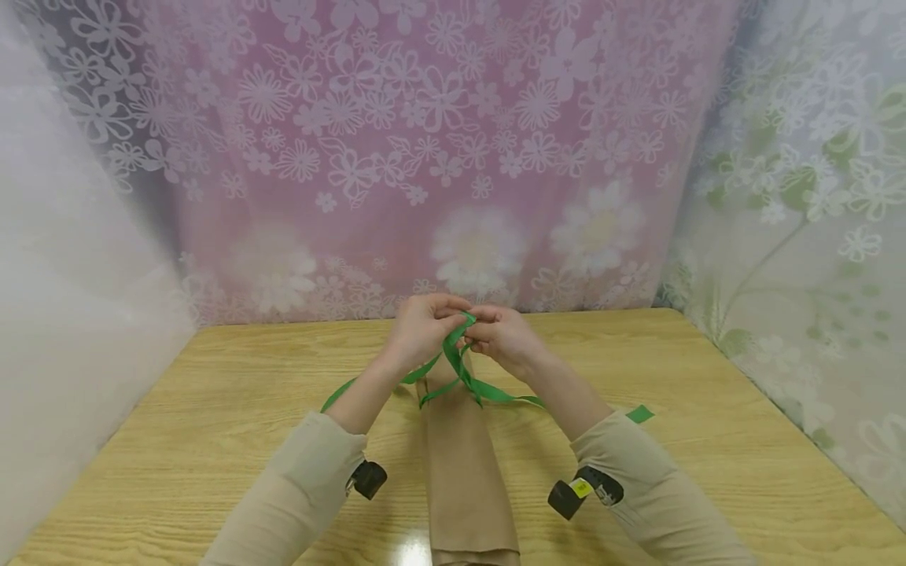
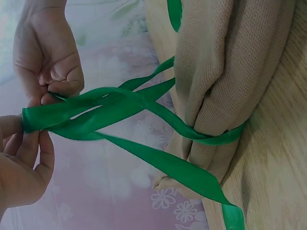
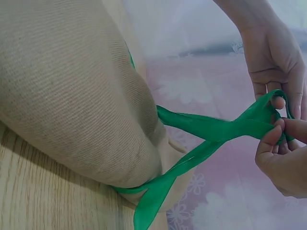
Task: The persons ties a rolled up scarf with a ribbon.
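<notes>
A green ribbon (image 1: 454,346) wraps round a folded length of beige ribbed cloth (image 1: 467,479), which lies lengthwise on the table. Above the cloth's far part, my left hand (image 1: 422,330) pinches the ribbon between thumb and fingers. Close against it, fingertips nearly meeting, my right hand (image 1: 506,336) also pinches the ribbon. In the left wrist view, ribbon strands (image 2: 96,112) run from the fingers to the band round the cloth (image 2: 225,76). A loop of ribbon (image 3: 261,112) goes round fingers of my left hand (image 3: 276,57) in the right wrist view.
Loose ribbon tails lie left and right of the cloth; one tail end (image 1: 640,413) shows beyond my right forearm. The wood-grain table (image 1: 233,440) ends at a pink flowered curtain (image 1: 425,157), with pale sheets on both sides. Black wrist cameras (image 1: 370,479) sit on both sleeves.
</notes>
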{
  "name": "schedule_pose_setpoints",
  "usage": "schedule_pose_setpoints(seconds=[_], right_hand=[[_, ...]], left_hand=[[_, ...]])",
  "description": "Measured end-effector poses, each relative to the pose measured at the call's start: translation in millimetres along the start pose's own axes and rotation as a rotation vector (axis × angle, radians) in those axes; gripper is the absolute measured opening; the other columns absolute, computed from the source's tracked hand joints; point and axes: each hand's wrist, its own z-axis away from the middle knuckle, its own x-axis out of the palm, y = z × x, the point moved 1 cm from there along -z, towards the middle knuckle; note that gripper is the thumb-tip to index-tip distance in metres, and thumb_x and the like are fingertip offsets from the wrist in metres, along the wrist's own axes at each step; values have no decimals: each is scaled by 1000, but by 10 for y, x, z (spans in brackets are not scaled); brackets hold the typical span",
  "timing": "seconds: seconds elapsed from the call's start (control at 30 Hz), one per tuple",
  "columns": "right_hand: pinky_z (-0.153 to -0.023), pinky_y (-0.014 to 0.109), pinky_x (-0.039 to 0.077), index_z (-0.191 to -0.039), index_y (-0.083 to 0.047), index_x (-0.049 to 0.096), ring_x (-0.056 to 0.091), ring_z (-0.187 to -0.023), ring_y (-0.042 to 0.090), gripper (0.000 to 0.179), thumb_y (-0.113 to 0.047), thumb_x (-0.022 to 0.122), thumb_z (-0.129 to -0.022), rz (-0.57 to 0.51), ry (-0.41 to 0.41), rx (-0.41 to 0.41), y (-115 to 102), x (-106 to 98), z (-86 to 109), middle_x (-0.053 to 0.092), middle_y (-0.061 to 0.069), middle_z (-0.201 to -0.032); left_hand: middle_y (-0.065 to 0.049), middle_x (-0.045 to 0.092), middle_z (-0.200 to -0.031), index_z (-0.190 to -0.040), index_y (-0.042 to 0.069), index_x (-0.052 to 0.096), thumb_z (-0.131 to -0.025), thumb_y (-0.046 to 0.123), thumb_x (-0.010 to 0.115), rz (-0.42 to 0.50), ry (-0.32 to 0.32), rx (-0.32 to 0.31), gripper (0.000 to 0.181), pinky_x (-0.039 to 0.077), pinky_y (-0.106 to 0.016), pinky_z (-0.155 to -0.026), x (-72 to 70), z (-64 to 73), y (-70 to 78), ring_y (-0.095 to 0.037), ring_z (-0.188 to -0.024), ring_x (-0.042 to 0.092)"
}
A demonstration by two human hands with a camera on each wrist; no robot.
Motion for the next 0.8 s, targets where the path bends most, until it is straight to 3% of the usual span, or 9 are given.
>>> schedule_pose_setpoints(seconds=[0.07, 0.2, 0.4, 0.57, 0.6, 0.7, 0.8], right_hand=[[-70, 24, 40, -123, 13, 48, 51, -78, 14, 32, 3, 47, -92, 15, 36, -14, 12, 0, -8, 57, 2, -92], [-71, 23, 42, -129, 9, 46, 51, -83, 16, 38, 2, 48, -92, 49, 93, -34, 28, 5, -19, 58, 3, -103], [-72, 24, 46, -131, 7, 45, 57, -81, 13, 43, 2, 53, -90, 112, 139, -64, 34, 25, -23, 63, 1, -97], [-69, 24, 46, -128, 4, 51, 57, -80, 12, 42, 1, 57, -86, 198, 154, -94, 43, 10, -25, 66, 1, -94], [-68, 25, 45, -126, 3, 53, 57, -80, 13, 41, 0, 58, -85, 241, 161, -102, 42, 7, -25, 66, 3, -95], [-68, 30, 47, -123, 0, 57, 57, -84, 18, 39, -3, 61, -84, 419, 182, -119, 31, 4, -23, 65, 8, -101], [-75, 37, 49, -119, -3, 62, 58, -90, 24, 35, -6, 64, -84, 608, 198, -125, 13, 15, -22, 64, 11, -104]], left_hand=[[-3, 68, -100, -116, 11, 65, -91, 13, 60, 9, 2, -3, 26, 29, -21, -43, 3, 2, -13, -5, -43, 41], [-5, 69, -101, -123, 11, 61, -92, 13, 59, -3, 22, 7, 32, 23, -21, -39, 12, 16, -38, -9, -36, 30], [-6, 68, -104, -126, 12, 58, -93, 14, 57, -26, 70, -6, 34, 29, -20, -44, 58, 33, -82, -4, -44, 42], [-7, 69, -100, -120, 12, 63, -93, 10, 56, -73, 112, 13, 28, 27, -18, -39, 111, 53, -101, -5, -39, 33], [-9, 69, -100, -119, 11, 64, -93, 9, 55, -95, 118, 26, 28, 23, -19, -37, 120, 58, -102, -8, -35, 27], [-12, 69, -99, -117, 7, 65, -92, 5, 55, -179, 140, 92, 27, 24, -18, -36, 146, 65, -112, -6, -33, 26], [-15, 69, -94, -111, 1, 66, -90, 2, 57, -287, 171, 219, 23, 28, -16, -37, 158, 71, -105, -4, -34, 31]])
